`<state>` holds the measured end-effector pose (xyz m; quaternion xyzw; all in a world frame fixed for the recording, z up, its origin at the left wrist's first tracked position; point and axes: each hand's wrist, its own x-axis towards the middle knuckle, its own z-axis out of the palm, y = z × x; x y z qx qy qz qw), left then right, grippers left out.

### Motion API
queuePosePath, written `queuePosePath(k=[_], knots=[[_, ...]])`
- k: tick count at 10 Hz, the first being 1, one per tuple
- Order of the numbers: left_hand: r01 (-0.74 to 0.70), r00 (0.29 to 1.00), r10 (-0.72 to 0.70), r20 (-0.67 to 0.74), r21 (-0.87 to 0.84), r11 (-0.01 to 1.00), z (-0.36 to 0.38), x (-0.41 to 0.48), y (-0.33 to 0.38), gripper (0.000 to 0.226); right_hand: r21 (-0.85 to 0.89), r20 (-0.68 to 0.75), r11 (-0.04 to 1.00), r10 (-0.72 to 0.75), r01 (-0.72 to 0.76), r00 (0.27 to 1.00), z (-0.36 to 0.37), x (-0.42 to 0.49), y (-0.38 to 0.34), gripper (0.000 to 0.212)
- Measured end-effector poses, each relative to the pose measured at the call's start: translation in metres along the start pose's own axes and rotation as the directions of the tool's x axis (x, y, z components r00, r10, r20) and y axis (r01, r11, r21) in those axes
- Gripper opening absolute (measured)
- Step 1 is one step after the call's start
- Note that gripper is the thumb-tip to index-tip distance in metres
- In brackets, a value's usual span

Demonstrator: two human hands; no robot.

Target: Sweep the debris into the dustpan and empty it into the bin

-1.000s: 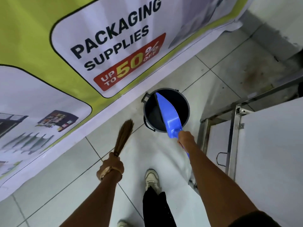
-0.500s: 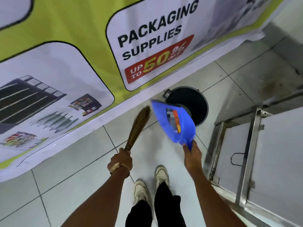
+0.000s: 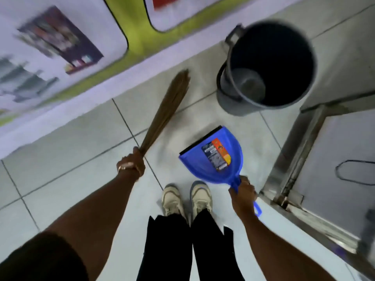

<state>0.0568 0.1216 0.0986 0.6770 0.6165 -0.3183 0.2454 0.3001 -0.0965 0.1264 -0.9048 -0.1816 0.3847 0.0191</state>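
Dustpan (image 3: 213,159) low ahead of the right hand (image 3: 242,194), which clamps its handle; left hand (image 3: 130,164) grips the broom (image 3: 166,110), bristles raised forward. Bin (image 3: 267,65) sits beyond the right hand. Best now: press that lip flat, sweep short strokes toward it

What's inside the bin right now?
The bin looks dark inside, with a bare grey patch of inner wall or bottom showing. No debris can be made out; most of the inside is in shadow and blurred, so small bits could be hidden.

The dustpan (image 3: 213,159) has left the bin (image 3: 269,65) and now sits low, seemingly near the floor.
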Motion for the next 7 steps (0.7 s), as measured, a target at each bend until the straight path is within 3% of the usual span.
queuePosePath(k=[2,4,5,6,7], knots=[[-0.02,0.998,0.015,-0.056,-0.093,0.996,0.09,0.085,0.033,0.035,-0.012,-0.028,0.994,-0.107,0.107,0.994,0.059,0.111,0.02,0.044],[-0.026,0.997,0.018,-0.074,-0.109,0.994,0.122,0.118,0.061,0.038,0.071,-0.04,0.991,-0.112,0.114,0.993,0.094,0.149,0.021,0.041],[-0.011,0.998,0.001,-0.063,-0.147,0.989,0.123,0.119,0.061,0.041,0.046,-0.034,0.996,-0.08,0.081,0.996,0.1,0.147,0.013,0.052],[-0.029,0.999,0.019,-0.05,-0.223,0.974,0.109,0.106,0.058,0.053,-0.036,-0.044,0.996,-0.086,0.085,0.995,0.096,0.132,-0.001,0.075],[-0.146,0.987,0.133,-0.089,-0.165,0.975,0.083,0.067,0.054,0.08,-0.154,-0.025,0.981,-0.125,0.12,0.992,0.079,0.098,-0.023,0.08]])
